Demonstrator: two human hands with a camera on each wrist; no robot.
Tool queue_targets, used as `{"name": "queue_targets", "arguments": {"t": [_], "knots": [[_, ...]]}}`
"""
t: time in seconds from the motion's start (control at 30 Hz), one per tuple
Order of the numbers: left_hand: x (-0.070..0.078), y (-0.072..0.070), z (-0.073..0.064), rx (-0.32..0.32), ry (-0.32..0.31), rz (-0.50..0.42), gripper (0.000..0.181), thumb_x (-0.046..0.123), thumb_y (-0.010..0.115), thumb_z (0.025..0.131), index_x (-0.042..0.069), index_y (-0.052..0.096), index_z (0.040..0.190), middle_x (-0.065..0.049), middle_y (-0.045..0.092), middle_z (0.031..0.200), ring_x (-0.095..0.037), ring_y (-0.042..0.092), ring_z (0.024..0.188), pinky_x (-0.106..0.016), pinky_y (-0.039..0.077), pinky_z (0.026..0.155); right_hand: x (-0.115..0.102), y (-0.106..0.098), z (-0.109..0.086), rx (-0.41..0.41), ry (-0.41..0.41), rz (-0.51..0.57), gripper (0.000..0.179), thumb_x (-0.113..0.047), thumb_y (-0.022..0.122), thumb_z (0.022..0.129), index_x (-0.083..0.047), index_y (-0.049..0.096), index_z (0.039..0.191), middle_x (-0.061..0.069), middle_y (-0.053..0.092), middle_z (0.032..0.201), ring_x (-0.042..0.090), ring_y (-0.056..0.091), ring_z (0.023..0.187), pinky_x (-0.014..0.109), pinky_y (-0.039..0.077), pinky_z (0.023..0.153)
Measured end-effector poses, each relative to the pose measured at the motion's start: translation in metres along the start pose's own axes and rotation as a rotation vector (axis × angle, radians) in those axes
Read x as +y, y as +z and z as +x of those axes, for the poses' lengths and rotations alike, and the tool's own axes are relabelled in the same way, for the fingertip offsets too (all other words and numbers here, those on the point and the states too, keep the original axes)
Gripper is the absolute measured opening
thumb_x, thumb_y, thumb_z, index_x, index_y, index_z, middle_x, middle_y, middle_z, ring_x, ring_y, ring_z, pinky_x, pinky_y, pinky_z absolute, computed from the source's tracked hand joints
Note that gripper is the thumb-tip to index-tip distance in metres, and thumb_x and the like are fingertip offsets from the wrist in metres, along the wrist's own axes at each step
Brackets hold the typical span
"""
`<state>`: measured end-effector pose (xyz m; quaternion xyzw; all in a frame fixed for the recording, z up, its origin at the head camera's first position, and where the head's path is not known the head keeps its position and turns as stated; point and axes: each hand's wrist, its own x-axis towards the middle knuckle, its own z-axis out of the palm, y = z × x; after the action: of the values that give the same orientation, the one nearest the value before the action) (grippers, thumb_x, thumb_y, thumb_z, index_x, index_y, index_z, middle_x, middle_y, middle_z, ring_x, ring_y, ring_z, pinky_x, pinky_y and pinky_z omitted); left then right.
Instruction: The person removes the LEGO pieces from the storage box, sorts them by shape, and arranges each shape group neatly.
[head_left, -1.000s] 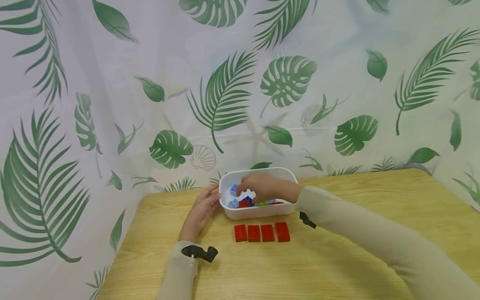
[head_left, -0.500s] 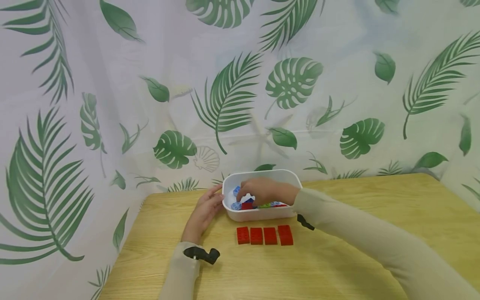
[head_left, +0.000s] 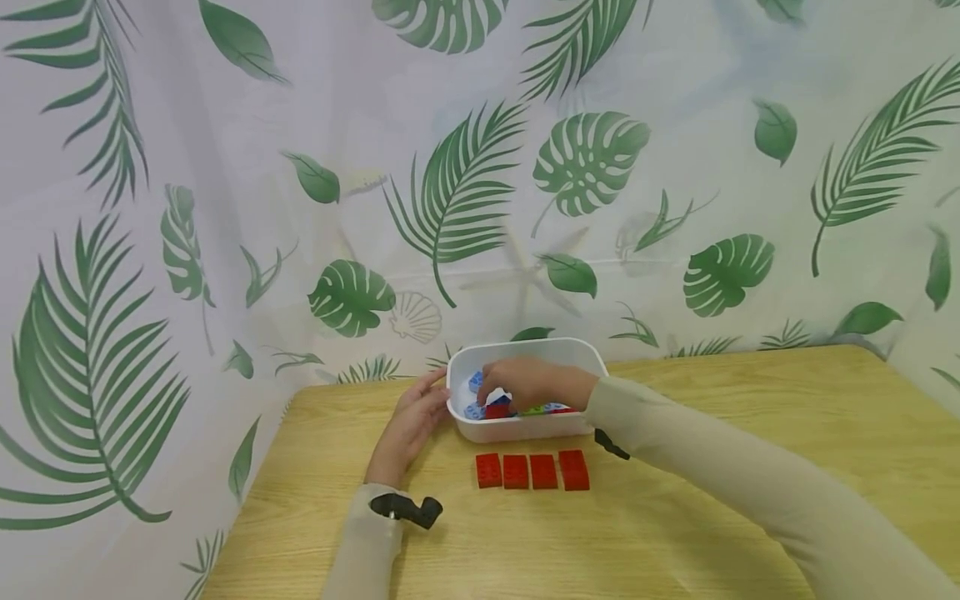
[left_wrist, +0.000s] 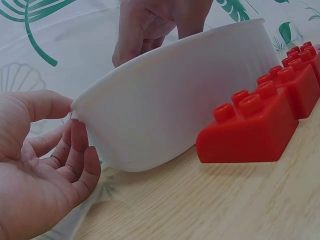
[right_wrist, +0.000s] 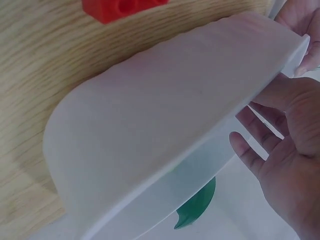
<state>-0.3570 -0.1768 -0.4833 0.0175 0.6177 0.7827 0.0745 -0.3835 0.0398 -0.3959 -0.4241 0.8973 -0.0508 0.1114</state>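
Observation:
A white plastic tub stands on the table with several toy building bricks inside. At its left end my left hand grips the rim, the contact showing close up in the left wrist view. My right hand reaches into the tub from the right, fingers pointing down among the bricks. Near those fingers lie a blue brick, a light blue brick and a red brick. A green brick shows below the palm. The tub wall hides the right thumb and index tips, so whether they hold a brick is unclear.
Several red bricks stand in a row in front of the tub, on the wooden table. Directly behind the table hangs a white leaf-patterned curtain.
The head view has shifted slightly. My right fingers sit a little farther left and lower in the tub. The left hand stays at the rim, and the red row has not moved.

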Motion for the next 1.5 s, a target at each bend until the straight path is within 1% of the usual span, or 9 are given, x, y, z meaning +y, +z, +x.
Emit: {"name": "queue_targets", "arguments": {"t": [0.17,0.3,0.5,0.7,0.87,0.97,1.13,1.33,1.5], "knots": [[-0.001,0.002,-0.001,0.006,-0.006,0.002,0.052,0.003,0.054,0.101,0.003,0.043,0.152,-0.006,0.058,0.118,-0.012,0.062,0.102,-0.027,0.052,0.091,0.002,0.004,-0.002,-0.010,0.002,-0.044,0.040,-0.011,0.084,0.082,-0.026,0.078,0.119,0.000,0.070,0.127,0.018,0.064,0.112,0.040,0.052,0.106],[-0.002,0.004,0.000,0.013,-0.010,0.007,0.052,0.003,0.055,0.101,0.004,0.044,0.152,-0.008,0.060,0.121,-0.011,0.062,0.101,-0.026,0.052,0.090,0.004,0.004,-0.007,-0.002,0.015,-0.029,0.038,-0.012,0.084,0.083,-0.023,0.078,0.119,0.002,0.070,0.126,0.021,0.065,0.111,0.042,0.051,0.107],[-0.002,0.006,-0.001,0.027,-0.012,0.011,0.052,0.004,0.057,0.100,0.005,0.047,0.151,-0.014,0.061,0.128,-0.012,0.063,0.102,-0.026,0.053,0.090,0.008,-0.002,-0.017,0.016,0.041,0.009,0.039,-0.014,0.085,0.083,-0.018,0.077,0.121,0.006,0.070,0.118,0.025,0.066,0.106,0.043,0.052,0.105],[-0.001,0.006,0.000,0.021,-0.017,0.007,0.052,0.003,0.056,0.100,0.006,0.046,0.151,-0.007,0.060,0.121,-0.013,0.062,0.104,-0.027,0.052,0.091,0.014,-0.009,-0.028,0.048,0.078,-0.032,0.038,-0.020,0.086,0.082,-0.019,0.077,0.119,0.002,0.070,0.115,0.019,0.065,0.102,0.038,0.055,0.100],[0.000,0.004,0.001,0.016,-0.017,0.009,0.052,0.004,0.056,0.100,0.006,0.046,0.151,-0.011,0.058,0.128,-0.017,0.062,0.111,-0.027,0.052,0.094,0.018,-0.018,-0.040,0.093,0.081,-0.046,0.034,-0.025,0.085,0.083,-0.016,0.076,0.115,0.003,0.071,0.111,0.022,0.066,0.101,0.035,0.056,0.094],[-0.001,0.004,0.000,0.011,-0.016,0.009,0.052,0.004,0.055,0.101,0.006,0.045,0.151,-0.015,0.056,0.134,-0.019,0.061,0.115,-0.029,0.051,0.098,0.021,-0.022,-0.051,0.140,0.059,-0.051,0.032,-0.027,0.085,0.084,-0.014,0.076,0.111,0.004,0.072,0.108,0.024,0.066,0.099,0.035,0.057,0.089],[-0.001,0.003,-0.001,0.007,-0.011,0.021,0.052,0.004,0.054,0.101,0.005,0.043,0.152,-0.017,0.056,0.136,-0.019,0.060,0.116,-0.031,0.049,0.101,0.028,-0.024,-0.073,0.268,0.015,-0.058,0.030,-0.027,0.084,0.084,-0.010,0.075,0.107,0.004,0.073,0.103,0.020,0.066,0.092,0.035,0.058,0.085],[-0.001,0.002,0.000,0.004,-0.003,0.025,0.053,0.004,0.054,0.101,0.005,0.042,0.153,-0.012,0.058,0.130,-0.013,0.061,0.110,-0.026,0.050,0.095,0.030,-0.024,-0.106,0.383,0.039,-0.009,0.027,-0.027,0.083,0.085,-0.012,0.073,0.104,0.001,0.072,0.100,0.019,0.065,0.091,0.035,0.058,0.082],[0.001,0.001,-0.002,0.003,-0.005,0.024,0.054,0.004,0.054,0.101,0.006,0.042,0.153,-0.017,0.056,0.138,-0.014,0.061,0.110,-0.026,0.051,0.094,0.028,-0.019,-0.132,0.437,0.062,0.004,0.027,-0.028,0.083,0.084,-0.011,0.073,0.103,-0.001,0.073,0.098,0.020,0.065,0.090,0.034,0.056,0.080]]}}
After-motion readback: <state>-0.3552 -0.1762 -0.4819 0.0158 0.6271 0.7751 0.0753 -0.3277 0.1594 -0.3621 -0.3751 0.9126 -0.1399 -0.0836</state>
